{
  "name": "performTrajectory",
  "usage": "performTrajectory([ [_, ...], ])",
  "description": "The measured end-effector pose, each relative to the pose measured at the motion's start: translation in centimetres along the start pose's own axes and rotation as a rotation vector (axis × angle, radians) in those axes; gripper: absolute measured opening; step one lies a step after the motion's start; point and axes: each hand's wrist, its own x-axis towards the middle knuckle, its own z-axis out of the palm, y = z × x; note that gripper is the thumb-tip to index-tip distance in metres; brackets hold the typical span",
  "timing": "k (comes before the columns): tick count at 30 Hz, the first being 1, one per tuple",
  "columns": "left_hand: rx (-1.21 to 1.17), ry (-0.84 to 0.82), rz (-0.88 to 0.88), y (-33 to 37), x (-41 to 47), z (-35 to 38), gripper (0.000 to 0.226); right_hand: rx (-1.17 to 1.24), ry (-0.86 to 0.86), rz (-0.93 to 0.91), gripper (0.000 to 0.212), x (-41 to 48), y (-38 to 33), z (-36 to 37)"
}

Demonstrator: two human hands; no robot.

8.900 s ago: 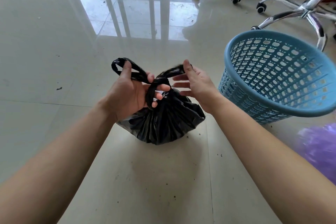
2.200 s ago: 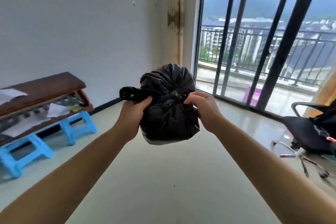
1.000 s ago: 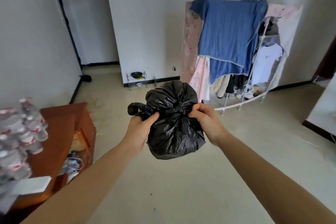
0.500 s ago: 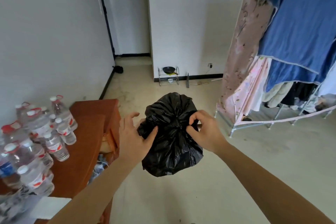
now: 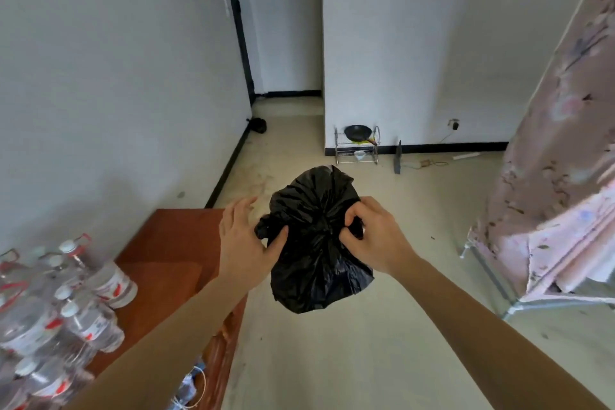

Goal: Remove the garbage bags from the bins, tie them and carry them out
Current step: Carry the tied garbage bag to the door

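Fingers (image 5: 352,226) of your right hand (image 5: 376,240) are curled tight into the gathered neck of the black garbage bag (image 5: 316,243), pinching a twist of plastic. Your left hand (image 5: 243,243) has its fingers spread loose, only the thumb pressing a knotted black tail against the bag's side. Held up between your two hands, clear of the floor, the bag hangs as a small crumpled lump of thin, glossy, wrinkled film. Judging by this, it is out of its bin and bunched closed; whether the knot is finished you cannot tell. Carrying it out remains, likely through the doorway (image 5: 283,43) beyond your fingertips. Below your left wrist sits a smooth wooden table (image 5: 166,260) with clear water bottles (image 5: 66,309).
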Motion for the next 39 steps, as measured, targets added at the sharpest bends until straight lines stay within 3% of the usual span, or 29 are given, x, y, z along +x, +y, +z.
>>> performTrajectory([
  [3, 0.029, 0.023, 0.014, -4.8, 6.0, 4.1, 0.078, -0.052, -0.006, -0.108, 0.012, 7.3, 3.9, 3.7],
  [5, 0.041, 0.053, 0.041, -7.5, 9.9, 6.7, 0.063, -0.089, 0.007, -0.181, 0.011, 12.4, 6.6, 6.6],
  [7, 0.023, 0.091, 0.089, -9.9, 14.1, 9.4, 0.033, -0.135, 0.017, -0.219, 0.011, 17.7, 9.3, 9.6],
  [9, -0.038, 0.112, 0.079, -12.6, 18.7, 11.9, 0.037, -0.199, -0.022, -0.235, 0.012, 23.0, 11.8, 12.3],
  [14, -0.395, -0.189, -0.414, -19.7, 31.6, 17.8, 0.063, -0.236, -0.132, -0.067, 0.013, 35.3, 17.0, 17.7],
  [17, -0.47, -0.269, -0.516, -22.1, 39.5, 20.9, 0.058, -0.172, -0.147, 0.075, 0.014, 41.7, 20.4, 20.6],
  [19, -0.519, -0.277, -0.524, -22.8, 44.3, 23.2, 0.036, -0.082, -0.185, 0.154, 0.032, 45.7, 23.2, 22.7],
  [21, -0.546, -0.273, -0.541, -23.9, 49.0, 26.6, 0.016, 0.073, -0.282, 0.29, 0.073, 49.7, 26.3, 25.0],
  [23, -0.542, -0.253, -0.548, -25.2, 54.0, 30.5, 0.012, 0.196, -0.404, 0.4, 0.108, 54.0, 30.2, 27.6],
  [25, -0.539, -0.24, -0.561, -26.9, 58.8, 34.7, 0.013, 0.229, -0.513, 0.407, 0.123, 58.5, 34.7, 30.3],
  [27, -0.546, -0.27, -0.511, -28.5, 64.0, 38.3, 0.013, 0.274, -0.548, 0.336, 0.128, 63.5, 39.3, 32.9],
  [29, -0.503, -0.311, -0.413, -30.4, 69.6, 41.5, 0.03, 0.298, -0.54, 0.267, 0.126, 69.2, 43.2, 34.8],
  [32, -0.292, -0.34, -0.139, -33.7, 77.8, 44.1, 0.05, 0.28, -0.523, 0.184, 0.116, 78.4, 47.1, 36.4],
  [35, 0.124, -0.291, 0.185, -37.7, 85.4, 46.0, 0.037, 0.216, -0.558, 0.085, 0.105, 87.3, 49.7, 37.9],
  [39, 0.344, -0.288, 0.254, -43.9, 93.5, 49.2, 0.035, 0.103, -0.626, -0.039, 0.095, 97.6, 52.7, 42.2],
])
